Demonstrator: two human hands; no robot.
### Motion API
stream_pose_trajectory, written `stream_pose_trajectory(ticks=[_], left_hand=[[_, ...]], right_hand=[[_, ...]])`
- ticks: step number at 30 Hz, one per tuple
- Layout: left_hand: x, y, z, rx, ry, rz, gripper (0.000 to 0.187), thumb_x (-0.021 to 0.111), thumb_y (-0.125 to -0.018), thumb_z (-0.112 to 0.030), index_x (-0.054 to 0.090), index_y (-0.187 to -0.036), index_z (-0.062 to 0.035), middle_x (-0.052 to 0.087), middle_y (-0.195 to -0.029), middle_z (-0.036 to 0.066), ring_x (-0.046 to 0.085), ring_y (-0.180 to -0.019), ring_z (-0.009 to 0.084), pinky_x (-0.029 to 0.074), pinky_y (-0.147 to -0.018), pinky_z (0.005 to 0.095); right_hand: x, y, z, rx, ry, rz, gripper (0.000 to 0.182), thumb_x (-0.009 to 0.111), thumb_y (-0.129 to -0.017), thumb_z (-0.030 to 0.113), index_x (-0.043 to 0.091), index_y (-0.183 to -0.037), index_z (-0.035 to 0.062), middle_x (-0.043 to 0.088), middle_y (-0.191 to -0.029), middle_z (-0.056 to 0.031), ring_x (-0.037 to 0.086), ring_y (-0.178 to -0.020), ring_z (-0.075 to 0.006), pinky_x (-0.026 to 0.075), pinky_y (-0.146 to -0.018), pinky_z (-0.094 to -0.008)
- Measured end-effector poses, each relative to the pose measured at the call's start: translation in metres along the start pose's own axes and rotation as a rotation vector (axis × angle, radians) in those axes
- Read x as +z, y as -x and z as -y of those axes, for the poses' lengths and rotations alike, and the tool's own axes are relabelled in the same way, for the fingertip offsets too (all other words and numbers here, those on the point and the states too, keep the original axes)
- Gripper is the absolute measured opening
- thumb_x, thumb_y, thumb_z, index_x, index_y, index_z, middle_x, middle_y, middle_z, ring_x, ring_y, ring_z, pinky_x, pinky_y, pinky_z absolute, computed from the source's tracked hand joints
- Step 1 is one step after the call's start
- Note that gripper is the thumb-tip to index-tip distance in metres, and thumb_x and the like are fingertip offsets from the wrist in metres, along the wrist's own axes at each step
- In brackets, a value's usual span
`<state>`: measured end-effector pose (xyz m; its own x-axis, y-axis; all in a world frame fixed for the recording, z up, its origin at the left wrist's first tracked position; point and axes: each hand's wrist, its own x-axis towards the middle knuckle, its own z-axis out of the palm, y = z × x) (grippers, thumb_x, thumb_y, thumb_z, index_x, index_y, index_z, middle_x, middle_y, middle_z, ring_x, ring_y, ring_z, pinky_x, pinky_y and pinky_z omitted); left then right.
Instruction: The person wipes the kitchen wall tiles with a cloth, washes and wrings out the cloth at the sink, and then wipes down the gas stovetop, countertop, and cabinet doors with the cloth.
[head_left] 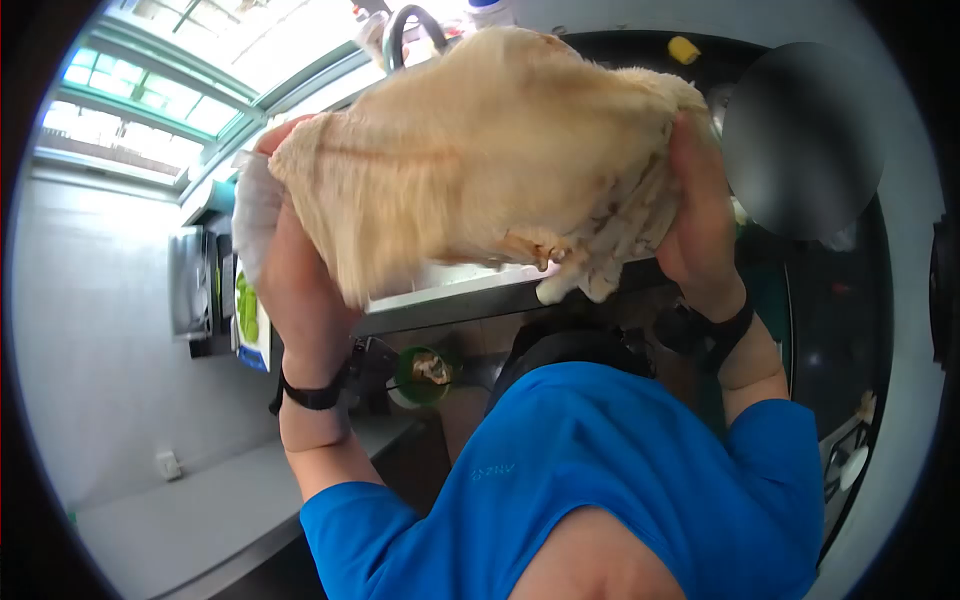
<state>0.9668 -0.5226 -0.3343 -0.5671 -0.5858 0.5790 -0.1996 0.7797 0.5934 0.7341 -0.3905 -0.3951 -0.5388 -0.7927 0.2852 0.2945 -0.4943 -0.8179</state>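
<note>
A large, pale, creamy-beige piece that looks like raw poultry hangs raised in front of me, blurred by motion, its darker ragged part low on the right. At its left edge my left hand grips it, with the fingertips partly behind it. My right hand is closed on its right edge, the fingers mostly hidden behind. Something whitish and translucent lies against the outside of my left hand. Both wrists wear black bands.
Behind the piece are a curved faucet and a sink edge. A yellow sponge lies at the back right, near a blurred grey round shape. Green vegetables are at left; a green bin stands below.
</note>
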Motion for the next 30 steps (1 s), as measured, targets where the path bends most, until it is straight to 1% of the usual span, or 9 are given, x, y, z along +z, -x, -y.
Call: stream_pose_trajectory(ticks=[1, 2, 3, 5, 9, 15, 18, 21, 30], left_hand=[[-0.004, 0.006, 0.022, -0.01, -0.295, -0.005, 0.032, 0.055, -0.098, -0.012, 0.055, -0.127, 0.0022, 0.065, -0.116, 0.011, 0.062, -0.106, 0.0187, 0.049, -0.091, 0.0289], [0.002, 0.006, 0.037, -0.248, 0.335, -0.046, 0.033, 0.054, -0.098, -0.011, 0.055, -0.129, 0.0021, 0.064, -0.117, 0.01, 0.062, -0.108, 0.0186, 0.049, -0.092, 0.0294], [0.008, 0.006, 0.048, -0.498, 0.968, -0.052, 0.034, 0.052, -0.099, -0.011, 0.055, -0.13, 0.002, 0.064, -0.119, 0.009, 0.061, -0.11, 0.0185, 0.049, -0.093, 0.0298], [0.012, 0.014, 0.068, -0.666, 0.936, -0.054, 0.036, 0.045, -0.101, -0.017, 0.054, -0.13, 0.004, 0.062, -0.125, 0.012, 0.062, -0.112, 0.0206, 0.05, -0.095, 0.0343], [0.016, 0.017, 0.064, -0.642, 1.107, 0.23, 0.042, 0.041, -0.103, -0.022, 0.046, -0.14, -0.0015, 0.06, -0.131, 0.012, 0.06, -0.117, 0.0219, 0.048, -0.101, 0.0373], [0.1, 0.051, -0.008, -0.666, 1.174, 0.764, 0.048, 0.053, -0.098, -0.015, 0.044, -0.143, -0.0016, 0.058, -0.133, 0.011, 0.057, -0.12, 0.0227, 0.045, -0.103, 0.0371], [0.16, 0.101, -0.052, -0.704, 1.047, 1.17, 0.044, 0.052, -0.095, -0.012, 0.049, -0.137, 0.0001, 0.059, -0.129, 0.012, 0.059, -0.116, 0.023, 0.047, -0.102, 0.0373], [0.227, 0.154, -0.053, -0.985, 1.206, 1.392, 0.042, 0.051, -0.094, -0.011, 0.05, -0.135, -0.0025, 0.06, -0.127, 0.011, 0.061, -0.115, 0.0258, 0.049, -0.099, 0.0397], [0.326, 0.296, -0.217, -0.298, 0.96, 1.495, 0.044, 0.05, -0.094, -0.008, 0.044, -0.137, -0.0017, 0.056, -0.125, 0.011, 0.057, -0.111, 0.0206, 0.047, -0.094, 0.0319]], right_hand=[[-0.021, -0.002, -0.003, 0.114, -0.181, 0.191, 0.037, 0.05, -0.103, 0.026, 0.055, -0.127, -0.0015, 0.068, -0.112, -0.0122, 0.065, -0.097, -0.0175, 0.051, -0.085, -0.0311], [-0.036, 0.003, -0.005, 0.224, -0.357, 0.375, 0.039, 0.051, -0.103, 0.028, 0.055, -0.13, -0.0004, 0.066, -0.118, -0.0108, 0.062, -0.114, -0.0195, 0.046, -0.102, -0.0331], [-0.032, 0.015, -0.005, 0.192, -0.335, 0.338, 0.039, 0.051, -0.103, 0.028, 0.055, -0.13, -0.0004, 0.066, -0.118, -0.0108, 0.062, -0.114, -0.0195, 0.046, -0.102, -0.0331], [-0.017, 0.04, -0.006, 0.081, 0.271, 0.019, 0.035, 0.053, -0.103, 0.029, 0.06, -0.119, -0.0018, 0.07, -0.098, -0.0096, 0.066, -0.087, -0.0118, 0.055, -0.074, -0.0281], [-0.043, 0.075, -0.017, 0.034, 0.893, -0.216, 0.032, 0.056, -0.101, 0.031, 0.066, -0.11, 0.0022, 0.07, -0.096, -0.0054, 0.062, -0.089, -0.0109, 0.051, -0.077, -0.029], [-0.043, 0.184, -0.062, 0.326, -0.564, -0.451, 0.07, 0.044, -0.094, 0.068, 0.053, -0.137, 0.0136, 0.062, -0.123, -0.0082, 0.057, -0.12, -0.0204, 0.048, -0.098, -0.048], [-0.035, 0.228, -0.052, 0.219, -0.771, -0.281, 0.072, 0.05, -0.087, 0.076, 0.064, -0.125, 0.0164, 0.067, -0.11, -0.0026, 0.062, -0.106, -0.0183, 0.051, -0.087, -0.0475], [-0.053, 0.267, -0.056, 0.162, -0.69, -0.631, 0.053, 0.052, -0.096, 0.06, 0.061, -0.12, 0.0135, 0.066, -0.107, -0.0023, 0.063, -0.094, -0.0137, 0.052, -0.083, -0.0359], [-0.16, 0.424, 0.003, -0.084, -0.228, -1.239, 0.039, 0.053, -0.1, 0.043, 0.063, -0.116, 0.0079, 0.066, -0.103, -0.0032, 0.063, -0.093, -0.0138, 0.051, -0.081, -0.031]])
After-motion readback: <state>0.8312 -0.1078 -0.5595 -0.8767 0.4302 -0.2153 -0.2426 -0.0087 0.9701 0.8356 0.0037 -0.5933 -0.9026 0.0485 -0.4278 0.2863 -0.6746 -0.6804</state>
